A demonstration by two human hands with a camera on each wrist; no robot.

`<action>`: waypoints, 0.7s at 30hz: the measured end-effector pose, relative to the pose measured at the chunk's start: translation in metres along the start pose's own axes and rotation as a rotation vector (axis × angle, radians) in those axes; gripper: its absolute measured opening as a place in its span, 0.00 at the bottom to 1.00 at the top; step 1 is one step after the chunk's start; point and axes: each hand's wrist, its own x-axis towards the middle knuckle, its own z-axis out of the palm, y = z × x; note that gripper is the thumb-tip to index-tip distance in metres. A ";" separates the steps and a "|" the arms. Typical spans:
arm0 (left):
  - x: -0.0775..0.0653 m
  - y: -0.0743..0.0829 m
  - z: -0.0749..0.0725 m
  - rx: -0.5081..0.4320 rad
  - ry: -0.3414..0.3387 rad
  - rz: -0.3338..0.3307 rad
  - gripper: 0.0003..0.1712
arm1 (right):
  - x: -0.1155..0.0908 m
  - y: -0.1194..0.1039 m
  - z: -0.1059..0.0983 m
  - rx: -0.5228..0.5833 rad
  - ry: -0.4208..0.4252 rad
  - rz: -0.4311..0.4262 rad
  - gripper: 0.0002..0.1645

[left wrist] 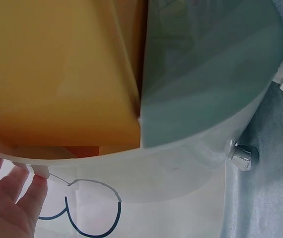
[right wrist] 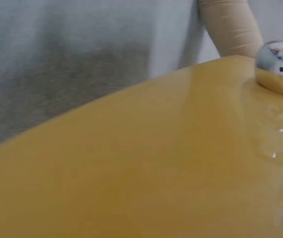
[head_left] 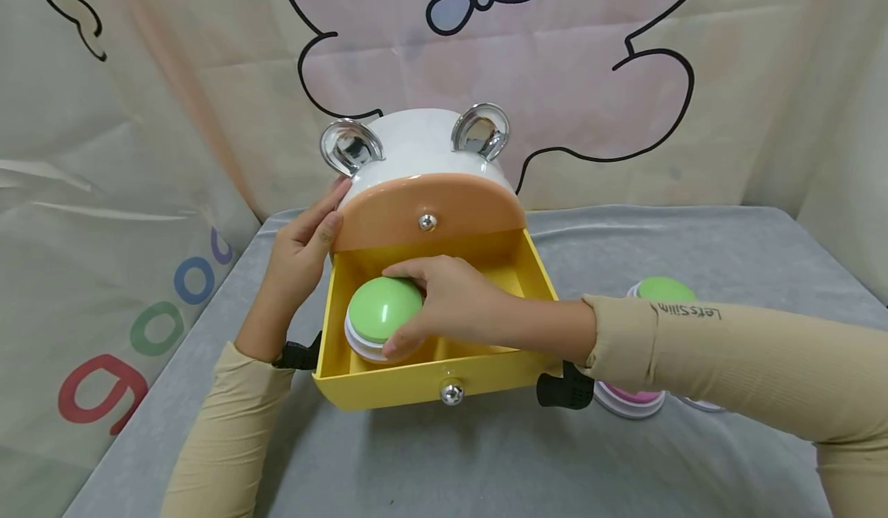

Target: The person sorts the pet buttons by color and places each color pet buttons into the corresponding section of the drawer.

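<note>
A round jar with a domed green lid and white base sits at the left side of a pulled-out yellow drawer. My right hand grips this jar from its right side, thumb at the front and fingers behind. The drawer belongs to a white storage box with silver ears and an orange upper drawer front. My left hand holds the box's left side, fingertips just under the left ear. In the left wrist view, the fingers touch the box edge.
Behind the right forearm, another green-lidded jar stands on the grey cloth-covered table. A jar with a pink lid is partly hidden below the sleeve. Silver knobs stick out from the drawer fronts. A printed curtain hangs behind.
</note>
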 end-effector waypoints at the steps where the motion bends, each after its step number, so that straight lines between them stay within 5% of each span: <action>1: 0.000 0.000 0.000 0.002 -0.002 0.003 0.24 | 0.000 0.000 0.001 -0.009 -0.006 -0.002 0.48; 21: 0.000 0.001 0.000 -0.009 0.007 0.020 0.24 | 0.005 0.008 0.011 -0.130 -0.096 -0.004 0.47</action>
